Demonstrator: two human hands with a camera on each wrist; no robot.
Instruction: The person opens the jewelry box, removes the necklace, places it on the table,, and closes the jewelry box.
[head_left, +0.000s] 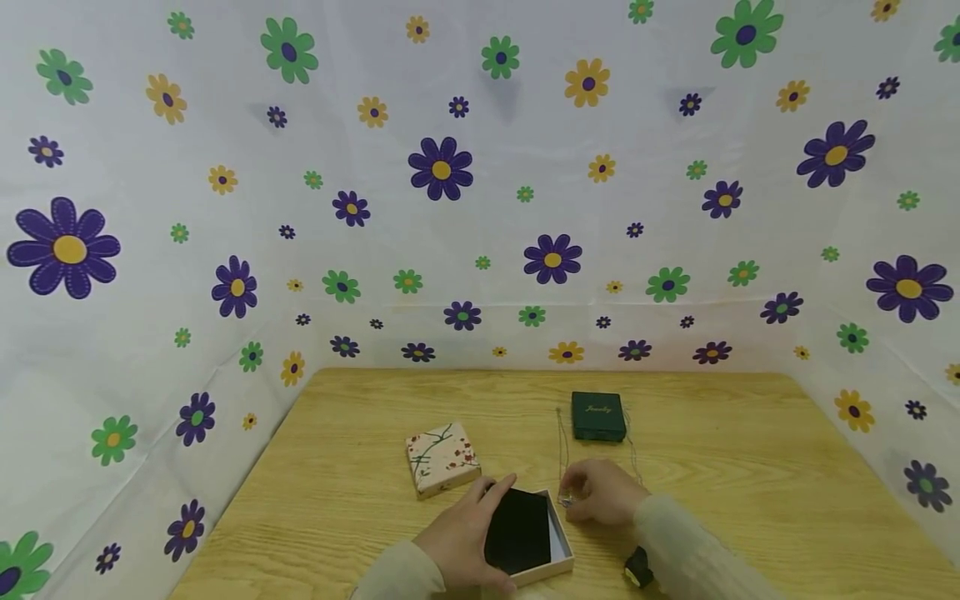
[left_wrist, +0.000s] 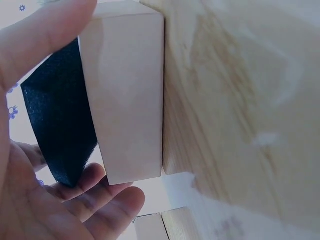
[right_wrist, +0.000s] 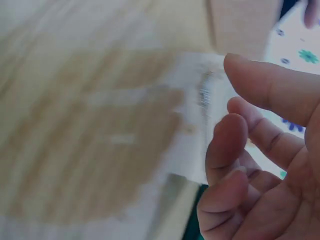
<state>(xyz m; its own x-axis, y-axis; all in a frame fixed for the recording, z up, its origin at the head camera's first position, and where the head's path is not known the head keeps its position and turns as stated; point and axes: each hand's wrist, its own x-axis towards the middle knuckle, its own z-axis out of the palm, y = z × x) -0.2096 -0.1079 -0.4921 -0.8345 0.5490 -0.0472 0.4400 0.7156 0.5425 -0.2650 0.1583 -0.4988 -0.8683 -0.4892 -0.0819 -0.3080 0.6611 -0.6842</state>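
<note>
At the left side of a pale open box (head_left: 561, 562), my left hand (head_left: 467, 537) holds a black pad (head_left: 519, 529) between thumb and fingers. The pad stands tilted out of the box in the left wrist view, and some fingertips (left_wrist: 127, 200) lie by the box wall. My right hand (head_left: 603, 493) reaches down to a fine silver necklace (head_left: 561, 442) on the table, its fingertips at a small shiny pendant (head_left: 566, 501). In the right wrist view its thumb and curled fingers are apart, with the blurred chain (right_wrist: 204, 95) beyond them.
A floral box lid (head_left: 444, 457) lies behind my left hand. Farther back is a dark green jewelry box (head_left: 597, 416), with another thin chain (head_left: 632, 446) beside it. A small black object with a yellow patch (head_left: 639, 568) sits under my right forearm. Flowered cloth surrounds the table.
</note>
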